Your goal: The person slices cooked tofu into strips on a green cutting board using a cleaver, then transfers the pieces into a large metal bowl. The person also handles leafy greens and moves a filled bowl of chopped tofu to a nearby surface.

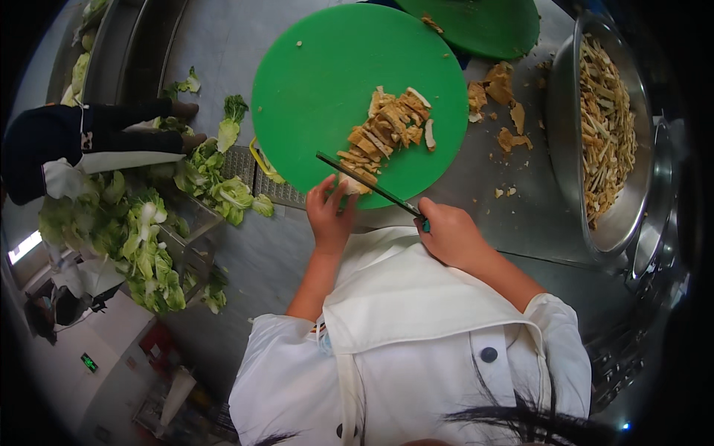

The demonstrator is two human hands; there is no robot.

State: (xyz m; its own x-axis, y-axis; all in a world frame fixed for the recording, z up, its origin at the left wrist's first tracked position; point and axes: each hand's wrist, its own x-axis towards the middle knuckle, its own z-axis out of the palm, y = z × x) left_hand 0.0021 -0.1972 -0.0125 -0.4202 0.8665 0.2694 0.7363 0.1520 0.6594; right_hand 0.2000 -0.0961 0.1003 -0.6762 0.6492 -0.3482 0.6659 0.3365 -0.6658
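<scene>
A round green cutting board (312, 82) lies before me, with a row of golden-brown strips (387, 123), pale inside, that look like fried tofu. My right hand (454, 236) is closed round the green handle of a long-bladed knife (364, 178). Its blade slants up to the left across the near end of the pile. At the board's near edge, my left hand (329, 215) presses bent fingertips against a pale-sided tofu piece (351, 184) beside the blade. Part of that piece is hidden by fingers and knife.
A large steel bowl (564, 141) full of cut strips stands at the right. Brown scraps (513, 140) lie between it and the board. Another green board (483, 30) is at the back. Leafy greens (145, 238) heap at the left, near another person (44, 152).
</scene>
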